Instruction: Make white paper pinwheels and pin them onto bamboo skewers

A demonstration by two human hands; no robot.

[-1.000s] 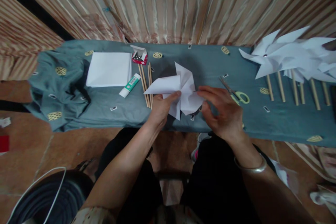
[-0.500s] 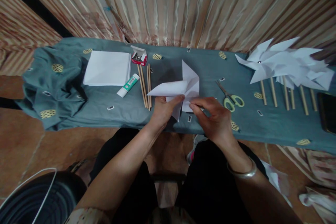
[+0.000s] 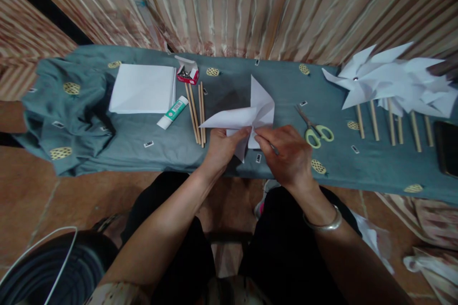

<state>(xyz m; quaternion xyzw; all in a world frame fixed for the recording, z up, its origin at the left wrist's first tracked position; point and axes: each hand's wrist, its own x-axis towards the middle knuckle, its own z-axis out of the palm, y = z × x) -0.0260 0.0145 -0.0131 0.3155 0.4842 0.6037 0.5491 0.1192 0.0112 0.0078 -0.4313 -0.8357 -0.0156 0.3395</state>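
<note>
A white paper pinwheel [image 3: 263, 110] without a stick is held just over the front of the cloth-covered table, its blades curled toward the middle. My left hand [image 3: 222, 148] grips it from the left, thumb pressed near the centre. With fingers pinched together, my right hand [image 3: 286, 150] holds a folded corner at the pinwheel's centre; whether something small is between those fingertips is hidden. Several wooden sticks [image 3: 195, 114] lie to the left of the pinwheel. Scissors with pale green handles [image 3: 318, 134] rest to the right of my right hand.
Left on the table [image 3: 168, 155] are a stack of white paper [image 3: 143, 88], a glue stick [image 3: 173, 112] and an open red box of metal pins [image 3: 187, 72]. Several pinwheels on sticks [image 3: 393, 78] and a dark phone [image 3: 445, 147] lie at the right. A curtain [image 3: 229, 9] hangs behind.
My right hand has moved left and slightly up, bringing its pinched fingers from the lower right blade to the pinwheel's centre. My left hand keeps its hold. The view has shifted slightly.
</note>
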